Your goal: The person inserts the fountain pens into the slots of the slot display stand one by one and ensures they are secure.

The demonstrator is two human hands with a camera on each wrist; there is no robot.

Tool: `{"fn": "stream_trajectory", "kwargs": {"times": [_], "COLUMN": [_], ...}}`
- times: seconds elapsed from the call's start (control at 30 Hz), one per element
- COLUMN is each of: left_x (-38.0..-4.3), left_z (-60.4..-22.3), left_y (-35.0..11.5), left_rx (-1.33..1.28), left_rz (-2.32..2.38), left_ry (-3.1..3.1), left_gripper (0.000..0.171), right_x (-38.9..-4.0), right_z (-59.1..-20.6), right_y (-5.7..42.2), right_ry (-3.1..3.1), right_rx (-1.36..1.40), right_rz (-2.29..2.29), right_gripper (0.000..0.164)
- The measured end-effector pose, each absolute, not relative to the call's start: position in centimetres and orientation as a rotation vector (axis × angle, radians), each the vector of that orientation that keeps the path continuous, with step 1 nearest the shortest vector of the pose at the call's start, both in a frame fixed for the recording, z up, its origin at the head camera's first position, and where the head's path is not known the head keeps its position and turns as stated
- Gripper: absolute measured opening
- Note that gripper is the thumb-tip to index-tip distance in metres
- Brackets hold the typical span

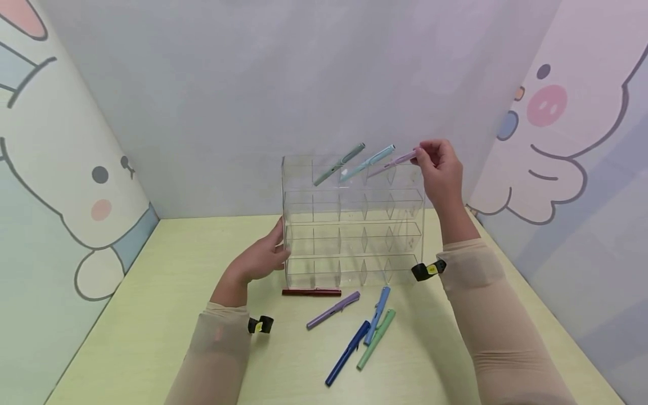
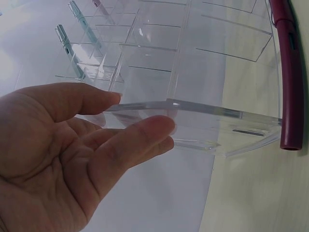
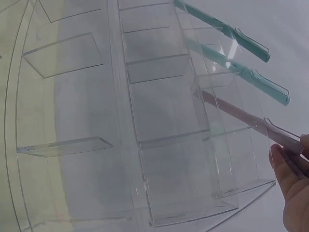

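Note:
A clear plastic pen rack (image 1: 352, 246) with tiers of divided compartments stands upright on the table. At its left side, my left hand (image 1: 260, 259) grips the side panel's edge between thumb and fingers, as the left wrist view shows. My right hand (image 1: 440, 169) pinches the cap end of a pale lilac pen (image 1: 392, 164) at the top tier's right part. The pen slants, its lower end inside a compartment. To its left, a light blue pen (image 1: 368, 162) and a grey-green pen (image 1: 339, 164) lean in the same tier.
Before the rack lie a dark red pen (image 1: 311, 292), a purple pen (image 1: 333, 310), a light blue pen (image 1: 377, 315), a green pen (image 1: 376, 340) and a dark blue pen (image 1: 347, 353). A pale wall (image 1: 228, 112) rises behind the rack.

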State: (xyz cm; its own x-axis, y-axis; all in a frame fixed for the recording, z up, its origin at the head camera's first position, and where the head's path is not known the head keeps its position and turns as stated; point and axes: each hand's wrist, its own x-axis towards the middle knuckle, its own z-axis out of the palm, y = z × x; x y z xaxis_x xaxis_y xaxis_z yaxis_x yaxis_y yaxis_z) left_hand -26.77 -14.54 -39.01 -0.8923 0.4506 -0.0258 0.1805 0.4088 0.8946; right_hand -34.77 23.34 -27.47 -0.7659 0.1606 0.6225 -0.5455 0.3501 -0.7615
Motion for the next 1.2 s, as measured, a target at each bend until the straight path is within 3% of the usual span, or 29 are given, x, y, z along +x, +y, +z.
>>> {"fn": "stream_trajectory", "kwargs": {"times": [0.43, 1.2], "left_x": [-26.5, -26.5], "left_z": [-39.0, -38.8], "left_y": [-14.5, -14.7], "left_rx": [0.549, 0.578], "left_rz": [1.469, 1.442], "left_ry": [2.405, 2.429], "left_gripper": [0.083, 0.080], "right_x": [-33.2, -26.5], "right_z": [-27.6, -30.6], "right_y": [24.5, 24.9], "right_ry": [-1.939, -1.541], "right_rx": [0.338, 0.513], "right_rz": [1.442, 1.785], "right_gripper": [0.038, 0.031]}}
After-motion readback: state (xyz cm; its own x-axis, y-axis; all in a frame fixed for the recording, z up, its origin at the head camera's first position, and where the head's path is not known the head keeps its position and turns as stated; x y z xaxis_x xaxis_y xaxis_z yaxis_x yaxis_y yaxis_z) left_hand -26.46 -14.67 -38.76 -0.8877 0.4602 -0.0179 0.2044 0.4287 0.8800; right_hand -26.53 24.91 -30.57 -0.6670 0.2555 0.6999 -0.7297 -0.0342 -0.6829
